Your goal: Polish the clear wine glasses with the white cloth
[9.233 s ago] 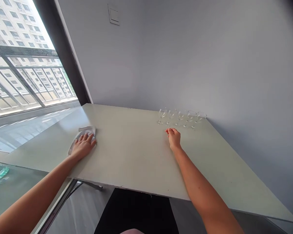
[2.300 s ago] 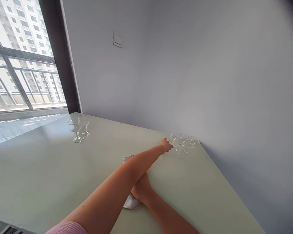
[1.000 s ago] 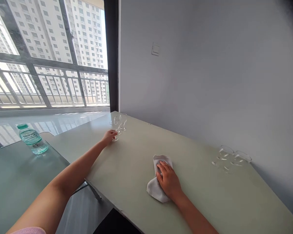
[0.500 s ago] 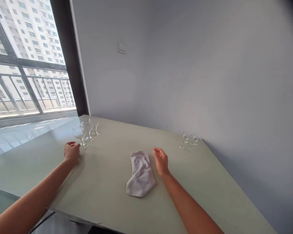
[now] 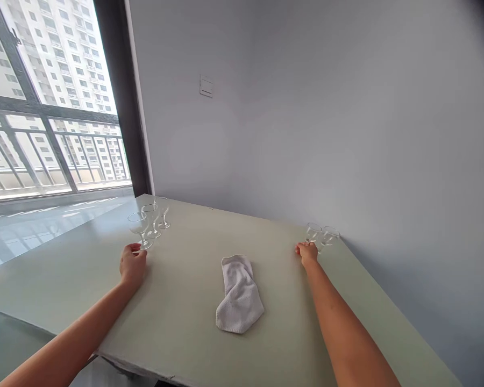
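At the left, three stemmed glasses stand in a row; the nearest glass (image 5: 139, 226) is just beyond my left hand (image 5: 133, 264). The fingers of that hand curl near its foot, and whether they touch it I cannot tell. My right hand (image 5: 307, 251) is at the front of two glasses at the far right, in front of the left one (image 5: 313, 231) and beside the other (image 5: 329, 235). Its fingertips are partly hidden, so its grip is unclear. Between my hands lies a crumpled white cloth (image 5: 239, 295), touched by neither.
The pale table (image 5: 185, 301) has its back edge along a grey wall (image 5: 347, 134) with a light switch (image 5: 206, 86). A window (image 5: 56, 97) with a railing outside is at the left. The table's front edge runs along the bottom.
My right hand has moved right and away from beside the cloth to the two right glasses. My left hand stays by the nearest left glass. The whole view has shifted slightly.
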A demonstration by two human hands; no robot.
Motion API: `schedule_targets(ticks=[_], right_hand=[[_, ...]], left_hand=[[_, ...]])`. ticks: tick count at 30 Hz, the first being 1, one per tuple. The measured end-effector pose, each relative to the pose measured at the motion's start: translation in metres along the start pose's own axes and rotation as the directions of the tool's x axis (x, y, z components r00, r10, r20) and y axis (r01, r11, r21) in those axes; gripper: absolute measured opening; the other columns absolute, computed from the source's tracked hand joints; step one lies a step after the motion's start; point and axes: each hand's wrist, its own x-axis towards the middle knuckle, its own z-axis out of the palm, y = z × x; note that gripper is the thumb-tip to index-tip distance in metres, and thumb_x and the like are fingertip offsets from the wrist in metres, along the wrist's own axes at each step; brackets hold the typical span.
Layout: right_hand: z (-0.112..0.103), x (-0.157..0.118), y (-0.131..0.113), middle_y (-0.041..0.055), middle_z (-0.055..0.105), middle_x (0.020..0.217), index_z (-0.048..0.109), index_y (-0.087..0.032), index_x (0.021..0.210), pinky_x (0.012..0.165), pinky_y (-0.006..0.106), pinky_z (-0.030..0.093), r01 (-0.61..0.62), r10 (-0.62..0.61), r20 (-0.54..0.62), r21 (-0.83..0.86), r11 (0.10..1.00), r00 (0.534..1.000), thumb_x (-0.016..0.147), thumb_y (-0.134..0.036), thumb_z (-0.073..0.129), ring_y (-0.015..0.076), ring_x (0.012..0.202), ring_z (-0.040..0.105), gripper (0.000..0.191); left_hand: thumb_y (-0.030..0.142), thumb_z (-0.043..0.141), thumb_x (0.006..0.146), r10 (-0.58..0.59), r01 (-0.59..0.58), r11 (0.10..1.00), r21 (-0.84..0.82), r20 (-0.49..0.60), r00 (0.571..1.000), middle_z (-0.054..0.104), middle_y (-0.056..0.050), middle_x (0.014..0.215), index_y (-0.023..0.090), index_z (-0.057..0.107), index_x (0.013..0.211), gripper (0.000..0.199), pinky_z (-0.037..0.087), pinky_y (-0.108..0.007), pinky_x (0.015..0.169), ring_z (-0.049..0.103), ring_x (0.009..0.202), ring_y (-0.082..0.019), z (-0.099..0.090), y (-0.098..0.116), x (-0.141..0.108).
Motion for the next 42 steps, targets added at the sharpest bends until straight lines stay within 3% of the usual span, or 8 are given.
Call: schedule_targets(ticks=[11, 15, 21, 23, 26, 29, 33, 42], right_hand=[[0.043, -0.088, -0.032, 0.0066, 0.062, 0.089, 0.055, -0.011, 0.093, 0.045, 0.02, 0.042, 0.107, -0.119, 0.334, 0.054, 0.993, 0.935, 0.076, -0.017, 0.052, 0.0091, 0.056, 0.054, 0.018], [0.07, -0.173, -0.062, 0.0044, 0.065, 0.081, 0.056, -0.014, 0.09, 0.036, 0.018, 0.033, 0.2, -0.24, 0.595, 0.133, 0.971, 0.767, 0.07, -0.021, 0.054, 0.0089, 0.049, 0.052, 0.022], [0.086, -0.285, -0.082, 0.0022, 0.067, 0.081, 0.053, -0.02, 0.109, 0.05, 0.023, 0.045, 0.475, -0.412, 0.806, 0.189, 0.86, 0.425, 0.072, -0.021, 0.047, 0.0112, 0.053, 0.056, 0.037], [0.084, -0.3, -0.085, 0.0023, 0.067, 0.088, 0.05, -0.022, 0.115, 0.056, 0.024, 0.047, 0.527, -0.409, 0.834, 0.175, 0.832, 0.37, 0.073, -0.02, 0.044, 0.0111, 0.055, 0.059, 0.043], [0.076, -0.299, -0.089, 0.0034, 0.065, 0.1, 0.048, -0.023, 0.119, 0.063, 0.026, 0.049, 0.566, -0.384, 0.873, 0.161, 0.809, 0.301, 0.073, -0.022, 0.046, 0.0103, 0.058, 0.061, 0.046], [0.063, -0.272, -0.088, 0.0046, 0.065, 0.101, 0.053, -0.021, 0.11, 0.066, 0.028, 0.048, 0.597, -0.375, 0.85, 0.091, 0.797, 0.371, 0.073, -0.028, 0.047, 0.0114, 0.059, 0.061, 0.039], [0.034, -0.205, -0.066, 0.0044, 0.069, 0.082, 0.056, -0.017, 0.099, 0.059, 0.028, 0.046, 0.576, -0.28, 0.763, -0.143, 0.805, 0.582, 0.072, -0.033, 0.044, 0.0147, 0.055, 0.061, 0.034], [-0.048, -0.074, 0.009, 0.01, 0.068, 0.074, 0.059, -0.014, 0.084, 0.041, 0.024, 0.04, 0.196, -0.119, 0.301, -0.238, 0.951, 0.946, 0.061, -0.03, 0.05, 0.0171, 0.051, 0.06, 0.029]], left_hand=[[0.022, 0.049, 0.067, 0.171, -0.176, 0.982, 0.061, 0.082, 0.982, 0.053, -0.005, 0.099, 0.02, 0.054, 0.094, 0.027, 0.04, -0.028, 0.068, 0.052, 0.073, -0.015, 0.002, 0.023, -0.024], [0.03, 0.049, 0.071, 0.381, -0.303, 0.921, -0.244, 0.416, 0.826, 0.056, -0.002, 0.081, 0.02, 0.061, 0.086, 0.021, 0.04, -0.025, 0.063, 0.049, 0.065, -0.013, 0.008, 0.07, -0.082], [0.048, 0.052, 0.072, 0.365, 0.059, 0.869, -0.491, 0.718, 0.593, 0.055, 0.0, 0.06, 0.014, 0.062, 0.086, 0.038, 0.035, -0.023, 0.052, 0.047, 0.053, -0.011, 0.012, 0.11, -0.149], [0.047, 0.048, 0.075, 0.394, 0.108, 0.827, -0.551, 0.707, 0.587, 0.056, -0.001, 0.061, 0.013, 0.061, 0.078, 0.037, 0.037, -0.024, 0.053, 0.048, 0.052, -0.01, 0.008, 0.104, -0.148], [0.046, 0.046, 0.075, 0.317, 0.01, 0.89, -0.457, 0.632, 0.707, 0.059, -0.002, 0.067, 0.014, 0.06, 0.073, 0.035, 0.038, -0.024, 0.057, 0.049, 0.056, -0.01, -0.004, 0.086, -0.125], [0.046, 0.046, 0.073, 0.228, -0.076, 0.951, -0.299, 0.515, 0.826, 0.06, -0.003, 0.07, 0.014, 0.06, 0.068, 0.036, 0.037, -0.024, 0.058, 0.049, 0.061, -0.012, -0.022, 0.064, -0.082], [0.046, 0.044, 0.071, 0.156, -0.094, 0.981, -0.172, 0.4, 0.903, 0.059, -0.004, 0.072, 0.015, 0.059, 0.059, 0.037, 0.033, -0.024, 0.057, 0.046, 0.061, -0.013, -0.045, 0.034, -0.021], [0.049, 0.046, 0.066, 0.096, -0.108, 0.994, 0.025, 0.295, 0.951, 0.059, -0.004, 0.069, 0.015, 0.063, 0.062, 0.038, 0.031, -0.025, 0.054, 0.046, 0.06, -0.015, -0.059, -0.006, 0.029]])
